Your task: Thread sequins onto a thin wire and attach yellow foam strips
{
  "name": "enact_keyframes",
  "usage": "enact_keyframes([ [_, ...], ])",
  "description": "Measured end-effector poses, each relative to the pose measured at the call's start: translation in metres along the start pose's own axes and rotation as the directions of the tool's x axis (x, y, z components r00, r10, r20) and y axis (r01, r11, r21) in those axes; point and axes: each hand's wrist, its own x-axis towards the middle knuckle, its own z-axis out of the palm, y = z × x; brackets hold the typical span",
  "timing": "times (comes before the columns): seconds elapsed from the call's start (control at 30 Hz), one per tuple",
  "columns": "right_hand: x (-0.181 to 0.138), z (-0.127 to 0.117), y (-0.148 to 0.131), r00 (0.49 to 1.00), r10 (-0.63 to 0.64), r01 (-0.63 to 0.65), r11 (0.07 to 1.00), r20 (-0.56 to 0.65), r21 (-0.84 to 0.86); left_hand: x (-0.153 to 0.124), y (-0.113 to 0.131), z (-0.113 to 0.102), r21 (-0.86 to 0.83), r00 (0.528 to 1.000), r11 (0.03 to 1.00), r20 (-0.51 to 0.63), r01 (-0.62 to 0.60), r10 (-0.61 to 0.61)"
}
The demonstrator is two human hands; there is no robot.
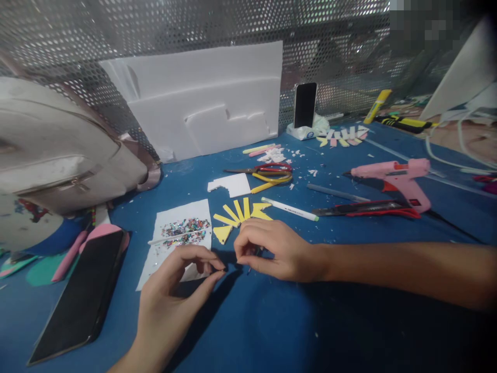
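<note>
My left hand (174, 295) is closed in a pinch, thumb against fingertip, above the blue table; whatever it holds is too small to make out. Close to it on the right, my right hand (281, 251) is also pinched, with its fingers curled and anything in them hidden. Colourful sequins (186, 228) lie in a heap on a sheet of white paper (163, 210) beside my left hand, with a thin white stick across them. Just beyond my right hand, several yellow cut strips (229, 212) are fanned out, with a yellow triangle (222, 233) at their left.
A white marker (290, 209), scissors (272, 172) and a cut white piece (233, 185) lie behind my hands. To the right are a pink glue gun (399, 176) and red-handled pliers (368, 208). A dark phone (81, 300) lies left; a backpack (66, 150) stands behind it.
</note>
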Motion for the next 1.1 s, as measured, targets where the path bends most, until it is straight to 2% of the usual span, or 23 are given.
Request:
enact_keyframes([
  [0.53, 0.0003, 0.0032, 0.0010, 1.000, -0.026, 0.025, 0.998, -0.017, -0.055, 0.0021, -0.0006, -0.0002, 0.023, 0.998, 0.999, 0.066, -0.024, 0.023],
  [1.1, 0.0003, 0.0035, 0.0012, 1.000, -0.022, 0.021, 0.998, -0.019, -0.054, 0.0019, -0.0042, -0.0007, 0.031, 0.996, 0.998, 0.074, -0.045, 0.043],
])
